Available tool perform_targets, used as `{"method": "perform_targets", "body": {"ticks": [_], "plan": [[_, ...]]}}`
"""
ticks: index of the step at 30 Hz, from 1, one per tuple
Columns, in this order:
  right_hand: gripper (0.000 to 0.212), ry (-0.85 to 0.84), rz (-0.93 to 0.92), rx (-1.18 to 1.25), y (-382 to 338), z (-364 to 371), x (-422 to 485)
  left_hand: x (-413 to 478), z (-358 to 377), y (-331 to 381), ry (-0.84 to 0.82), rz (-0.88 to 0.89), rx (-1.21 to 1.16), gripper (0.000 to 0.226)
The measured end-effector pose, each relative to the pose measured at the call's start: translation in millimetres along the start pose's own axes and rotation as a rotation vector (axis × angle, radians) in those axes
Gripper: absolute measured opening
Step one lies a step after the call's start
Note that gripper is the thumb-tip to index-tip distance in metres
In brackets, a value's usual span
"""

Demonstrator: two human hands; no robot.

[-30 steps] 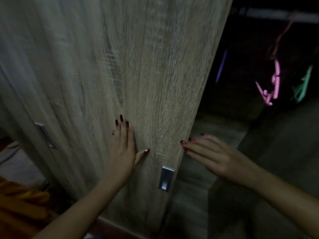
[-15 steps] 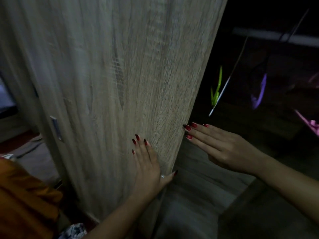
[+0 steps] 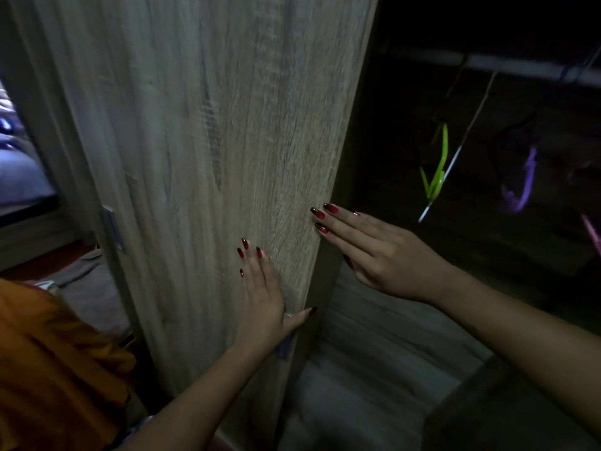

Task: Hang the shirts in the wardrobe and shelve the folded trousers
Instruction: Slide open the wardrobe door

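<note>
A light wood-grain sliding wardrobe door [image 3: 201,157] fills the middle of the view. My left hand [image 3: 263,294] lies flat on its face near the right edge, thumb over a small metal handle [image 3: 283,346]. My right hand [image 3: 377,252] is open with straight fingers, fingertips against the door's right edge. To the right the wardrobe's dark inside shows a rail [image 3: 507,65] with a green hanger [image 3: 437,170], a white hanger [image 3: 455,157] and a purple hanger [image 3: 520,187]. No shirt or trousers are in either hand.
An orange cloth [image 3: 52,369] lies at lower left, with grey fabric [image 3: 87,288] behind it. A second door handle [image 3: 113,229] sits on the left panel. A pale shelf board [image 3: 374,369] lies inside the wardrobe under my right hand. A pink hanger [image 3: 593,236] shows at the right edge.
The door has slid left, so more of the wardrobe's inside and its hangers show. My left hand moved toward the door's right edge and over the handle; my right hand stays at the edge.
</note>
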State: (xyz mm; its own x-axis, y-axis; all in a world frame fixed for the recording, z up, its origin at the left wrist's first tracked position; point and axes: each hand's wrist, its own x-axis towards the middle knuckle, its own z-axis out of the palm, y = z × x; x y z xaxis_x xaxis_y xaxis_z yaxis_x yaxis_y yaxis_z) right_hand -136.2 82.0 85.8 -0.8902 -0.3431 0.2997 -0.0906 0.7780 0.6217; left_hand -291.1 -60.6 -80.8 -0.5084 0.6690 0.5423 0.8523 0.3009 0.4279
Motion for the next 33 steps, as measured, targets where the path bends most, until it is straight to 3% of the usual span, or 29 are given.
{"method": "perform_targets", "body": {"ticks": [10, 22, 33], "plan": [[0.052, 0.013, 0.006, 0.028, -5, 4, 24, 6, -10, -20, 0.005, -0.004, -0.015, 0.133], [0.057, -0.08, 0.027, 0.015, -11, 7, 41, 12, -19, -32, -0.009, -0.017, -0.04, 0.134], [0.057, -0.051, 0.05, 0.049, -14, 12, 41, 11, -16, -34, 0.014, 0.003, -0.043, 0.134]]}}
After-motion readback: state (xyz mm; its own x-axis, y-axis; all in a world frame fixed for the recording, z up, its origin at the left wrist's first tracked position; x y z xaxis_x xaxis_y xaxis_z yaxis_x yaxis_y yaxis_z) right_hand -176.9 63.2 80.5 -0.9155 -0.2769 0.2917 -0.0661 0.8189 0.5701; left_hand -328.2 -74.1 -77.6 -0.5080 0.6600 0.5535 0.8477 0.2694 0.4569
